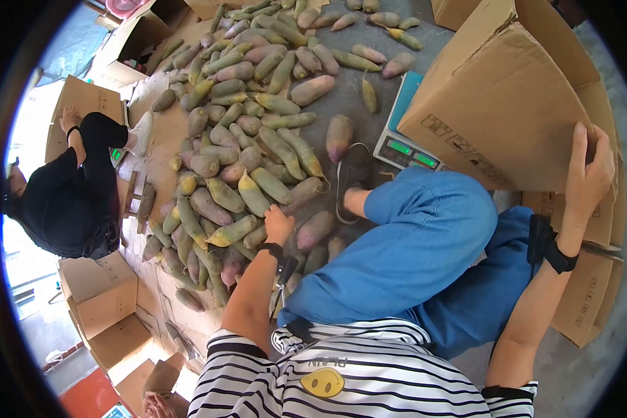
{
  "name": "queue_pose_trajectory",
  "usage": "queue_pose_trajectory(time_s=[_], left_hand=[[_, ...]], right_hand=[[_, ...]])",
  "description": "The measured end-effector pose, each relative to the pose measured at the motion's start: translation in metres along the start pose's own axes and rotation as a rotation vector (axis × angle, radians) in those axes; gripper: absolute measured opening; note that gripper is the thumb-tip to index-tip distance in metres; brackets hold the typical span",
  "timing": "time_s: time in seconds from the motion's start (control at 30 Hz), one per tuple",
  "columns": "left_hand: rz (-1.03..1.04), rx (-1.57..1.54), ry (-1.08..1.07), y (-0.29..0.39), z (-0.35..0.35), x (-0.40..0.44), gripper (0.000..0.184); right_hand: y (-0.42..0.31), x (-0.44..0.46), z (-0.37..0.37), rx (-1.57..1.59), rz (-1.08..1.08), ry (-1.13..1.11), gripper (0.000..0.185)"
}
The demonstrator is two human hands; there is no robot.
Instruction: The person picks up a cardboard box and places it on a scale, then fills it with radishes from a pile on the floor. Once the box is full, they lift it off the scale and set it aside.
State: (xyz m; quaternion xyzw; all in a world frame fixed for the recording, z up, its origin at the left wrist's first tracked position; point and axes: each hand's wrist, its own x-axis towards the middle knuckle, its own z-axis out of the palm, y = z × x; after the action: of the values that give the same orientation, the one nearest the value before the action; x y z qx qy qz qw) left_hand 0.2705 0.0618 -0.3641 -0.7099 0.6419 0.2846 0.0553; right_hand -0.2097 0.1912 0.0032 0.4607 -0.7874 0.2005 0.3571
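A large heap of green and purplish radishes (223,139) lies in front of me. My left hand (279,226) is down among them, its fingers curled beside the ends of a few radishes; what is under the fingers is hidden. My right hand (592,164) grips the edge of a tilted cardboard box (494,104), thumb on the outer face. The box rests on or just over a digital scale (400,143) with lit green displays. One thick radish (339,138) lies apart, near my shoe. A tool with dark handles (285,270) hangs by my left wrist.
A co-worker in black (66,195) sits at the left, a hand on another cardboard box (94,103). More open boxes stand at lower left (101,285) and right (589,296). A small wooden stool (134,198) is beside the heap. Another person's hand (159,404) shows at the bottom.
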Motion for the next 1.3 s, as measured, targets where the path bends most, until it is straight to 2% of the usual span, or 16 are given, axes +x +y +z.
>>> queue_pose_trajectory(time_s=[0.17, 0.27, 0.33, 0.37, 0.43, 0.53, 0.57, 0.77, 0.9, 0.97, 1.0, 1.07, 1.13, 1.2, 1.23, 1.3], left_hand=[[-0.085, -0.116, -0.071, -0.001, 0.004, 0.002, 0.069], [-0.032, -0.116, 0.054, -0.003, 0.005, 0.004, 0.058], [-0.249, -0.535, -0.447, 0.000, -0.005, 0.008, 0.039], [-0.251, -0.535, -0.443, 0.001, -0.004, 0.007, 0.039], [-0.419, -0.834, -0.693, 0.009, 0.004, 0.005, 0.027], [-0.391, -0.823, -0.735, 0.026, 0.010, 0.000, 0.022], [-0.265, -1.003, -0.772, 0.023, 0.022, 0.002, 0.020], [-0.155, -0.537, -0.650, 0.067, -0.003, -0.013, 0.040], [-0.141, -0.498, -0.625, 0.073, -0.001, -0.014, 0.032], [0.051, -0.198, -0.347, 0.072, 0.017, -0.011, 0.034], [0.063, -0.189, -0.350, 0.067, 0.025, -0.008, 0.034], [-0.044, -0.453, -0.471, 0.055, 0.032, -0.004, 0.033], [-0.105, -0.902, -0.786, 0.038, 0.024, -0.002, 0.031], [-0.383, -1.104, -0.838, 0.036, 0.019, 0.003, 0.025], [-0.361, -1.079, -0.849, 0.038, 0.008, 0.000, 0.025], [-0.507, -1.078, -0.867, 0.043, -0.024, -0.011, 0.024]], right_hand=[[-0.001, 0.001, 0.000, 0.002, 0.013, -0.014, 0.036], [0.000, 0.001, 0.000, -0.015, 0.009, -0.024, 0.036], [0.000, 0.001, -0.002, -0.007, 0.010, -0.027, 0.036], [-0.002, 0.002, -0.002, 0.007, 0.008, -0.029, 0.036], [-0.001, 0.001, -0.002, 0.004, 0.013, -0.023, 0.036], [-0.003, 0.000, -0.003, 0.014, 0.028, -0.028, 0.036], [-0.003, 0.001, -0.003, 0.025, 0.045, -0.035, 0.035], [-0.005, 0.000, -0.004, 0.026, 0.019, -0.017, 0.034], [-0.012, 0.000, -0.008, 0.069, 0.050, -0.028, 0.034], [-0.011, 0.001, -0.007, 0.081, 0.030, 0.010, 0.032], [-0.011, 0.002, -0.006, 0.071, 0.041, 0.014, 0.032], [-0.007, 0.003, -0.006, 0.016, -0.033, 0.045, 0.029], [-0.006, 0.003, -0.005, 0.023, -0.038, 0.063, 0.027], [-0.005, 0.002, -0.004, -0.006, -0.014, 0.089, 0.026], [-0.005, 0.002, -0.003, 0.019, -0.040, 0.117, 0.025], [-0.007, 0.002, -0.002, 0.041, -0.051, 0.158, 0.024]])
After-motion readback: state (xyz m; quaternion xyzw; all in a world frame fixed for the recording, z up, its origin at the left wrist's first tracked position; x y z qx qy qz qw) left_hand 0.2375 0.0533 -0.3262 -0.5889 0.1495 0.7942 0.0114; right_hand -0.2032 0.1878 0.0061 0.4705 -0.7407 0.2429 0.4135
